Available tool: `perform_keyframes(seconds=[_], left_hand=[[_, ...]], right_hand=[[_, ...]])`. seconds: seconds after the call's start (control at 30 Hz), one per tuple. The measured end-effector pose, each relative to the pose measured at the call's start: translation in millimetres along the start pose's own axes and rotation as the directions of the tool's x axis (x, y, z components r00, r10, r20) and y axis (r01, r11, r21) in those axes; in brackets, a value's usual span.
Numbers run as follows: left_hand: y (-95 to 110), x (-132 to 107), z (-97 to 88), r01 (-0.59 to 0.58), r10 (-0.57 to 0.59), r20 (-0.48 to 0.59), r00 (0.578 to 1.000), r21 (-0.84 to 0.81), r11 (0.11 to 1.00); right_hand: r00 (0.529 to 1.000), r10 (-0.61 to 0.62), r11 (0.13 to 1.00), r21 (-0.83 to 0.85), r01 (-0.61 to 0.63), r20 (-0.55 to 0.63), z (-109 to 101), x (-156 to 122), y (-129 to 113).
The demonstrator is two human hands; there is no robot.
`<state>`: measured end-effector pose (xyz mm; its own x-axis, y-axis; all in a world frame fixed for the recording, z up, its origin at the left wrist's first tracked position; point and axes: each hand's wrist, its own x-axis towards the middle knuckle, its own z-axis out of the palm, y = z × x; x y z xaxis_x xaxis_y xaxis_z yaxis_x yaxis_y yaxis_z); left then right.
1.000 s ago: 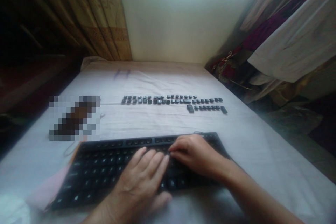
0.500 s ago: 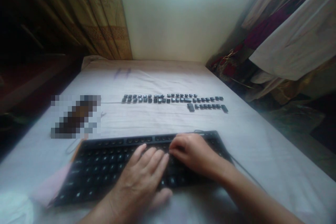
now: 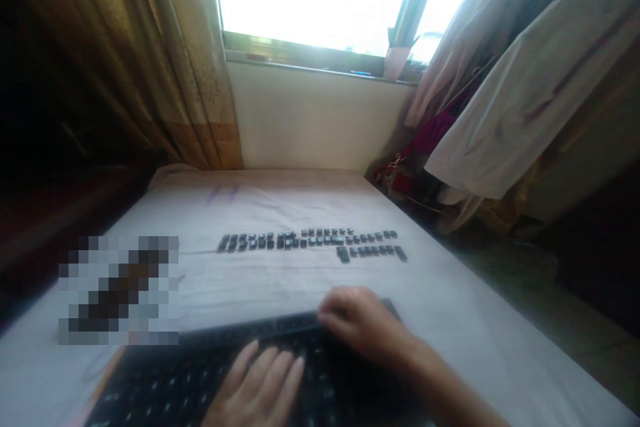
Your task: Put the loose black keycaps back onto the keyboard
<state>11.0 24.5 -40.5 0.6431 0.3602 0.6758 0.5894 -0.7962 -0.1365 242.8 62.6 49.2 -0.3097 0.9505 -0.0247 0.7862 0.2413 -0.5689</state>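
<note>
A black keyboard (image 3: 165,373) lies on the sheet in front of me, slightly blurred, its near edge cut off by the frame. My left hand (image 3: 263,383) is laid flat over the middle keys with fingers stretched out. To its right, my right hand (image 3: 355,317) is closed in a pinch above the keyboard's far edge. Whatever it may hold is hidden by the fingers. Beyond the keyboard, loose black keycaps (image 3: 343,254) are lined up in rows on the sheet, a few larger than the others.
A pale sheet (image 3: 240,280) covers the surface. At the left lies a pixelated dark item (image 3: 120,290). A curtain (image 3: 195,100) hangs at the far left, hanging clothes (image 3: 490,120) at the right. A bright window (image 3: 315,0) is at the back.
The view has tilted up, so the scene sits lower and the window shows. My right hand has shifted away from the keys toward the keyboard's far edge; my left hand stays over the keys.
</note>
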Motion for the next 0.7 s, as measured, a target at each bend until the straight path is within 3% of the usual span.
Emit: perform_keyframes(seconds=[0.1, 0.2, 0.4, 0.7], left_hand=[[0.2, 2.5, 0.6, -0.012, 0.012, -0.023, 1.0, 0.02, 1.0], [1.9, 3.8, 0.1, 0.01, -0.01, -0.064, 0.998, 0.009, 1.0], [0.9, 0.7, 2.4, 0.022, -0.023, -0.068, 0.997, -0.012, 1.0], [7.7, 4.8, -12.8, 0.07, -0.062, 0.114, 0.991, -0.063, 0.996]], right_hand=[[0.988, 0.066, 0.979, -0.18, -0.091, -0.139, -20.4, 17.0, 27.3], [0.971, 0.101, 0.874, -0.447, -0.19, -0.216, -36.9, 36.8, 57.7], [0.988, 0.048, 0.83, -0.545, -0.121, -0.147, -44.0, 59.6, 89.9], [0.993, 0.035, 0.819, -0.565, -0.095, -0.117, -39.2, 67.3, 99.8]])
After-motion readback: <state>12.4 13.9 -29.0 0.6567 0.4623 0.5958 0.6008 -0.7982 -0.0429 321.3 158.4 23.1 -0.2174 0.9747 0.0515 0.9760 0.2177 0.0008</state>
